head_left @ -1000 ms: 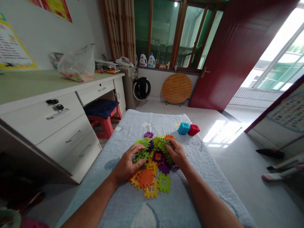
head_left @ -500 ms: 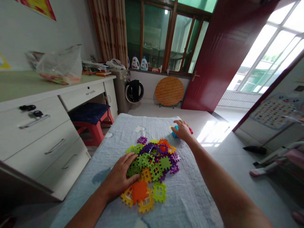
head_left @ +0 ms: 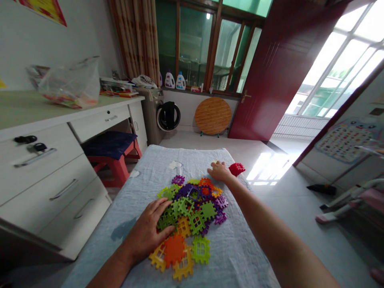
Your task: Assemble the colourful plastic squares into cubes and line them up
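Interlocking plastic pieces in green, purple, orange and yellow lie in a loose pile (head_left: pixel 192 204) on the cloth-covered table (head_left: pixel 237 248). My left hand (head_left: pixel 153 224) rests at the pile's left edge, fingers spread over green pieces (head_left: pixel 168 218). Near its thumb are an orange piece (head_left: pixel 174 249) and yellow ones. Beyond the pile, my right hand (head_left: pixel 219 171) lies low over the cloth at the far right, its fingers bent and their undersides hidden. Just right of it sits a red stack (head_left: pixel 237 169). The blue pieces are out of sight.
A white desk (head_left: pixel 45 120) with drawers runs along the left, holding a plastic bag (head_left: pixel 72 86). A red stool (head_left: pixel 115 160) stands beside it. Farther back are a washing machine (head_left: pixel 153 114), a round wooden board (head_left: pixel 213 115) and a dark red door (head_left: pixel 279 60).
My right hand has moved left and slightly toward me, now covering where the blue pieces showed. More of the red stack is visible. My left hand stays on the pile.
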{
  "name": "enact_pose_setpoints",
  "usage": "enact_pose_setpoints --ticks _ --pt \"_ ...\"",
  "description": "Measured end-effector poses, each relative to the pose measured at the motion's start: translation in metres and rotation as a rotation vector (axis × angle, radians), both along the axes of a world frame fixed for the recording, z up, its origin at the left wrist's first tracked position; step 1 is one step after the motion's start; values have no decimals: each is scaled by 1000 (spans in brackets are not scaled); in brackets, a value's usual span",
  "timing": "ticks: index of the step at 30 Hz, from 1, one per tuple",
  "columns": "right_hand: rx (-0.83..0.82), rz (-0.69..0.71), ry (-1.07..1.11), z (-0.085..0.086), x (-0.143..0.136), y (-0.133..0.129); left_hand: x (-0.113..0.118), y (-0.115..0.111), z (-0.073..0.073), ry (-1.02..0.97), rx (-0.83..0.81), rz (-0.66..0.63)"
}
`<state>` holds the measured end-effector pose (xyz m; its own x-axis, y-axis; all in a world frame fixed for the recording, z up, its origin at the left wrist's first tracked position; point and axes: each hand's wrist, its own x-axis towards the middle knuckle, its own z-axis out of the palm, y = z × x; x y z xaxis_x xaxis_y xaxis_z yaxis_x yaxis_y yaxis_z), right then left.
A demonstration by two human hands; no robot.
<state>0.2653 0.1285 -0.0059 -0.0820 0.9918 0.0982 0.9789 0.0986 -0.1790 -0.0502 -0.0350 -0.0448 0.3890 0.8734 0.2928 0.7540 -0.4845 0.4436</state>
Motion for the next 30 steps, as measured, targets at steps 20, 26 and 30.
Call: enact_pose_setpoints --ticks 20,26,30 --pt "-128 -128 -2 -6 -7 -7 1 -2 3 -4 -11 -1" --pt "-101 -24 13 5 -11 -19 1 -1 2 -34 1 -8" --pt "61 36 131 16 -19 -38 2 -1 2 -40 -20 -5"
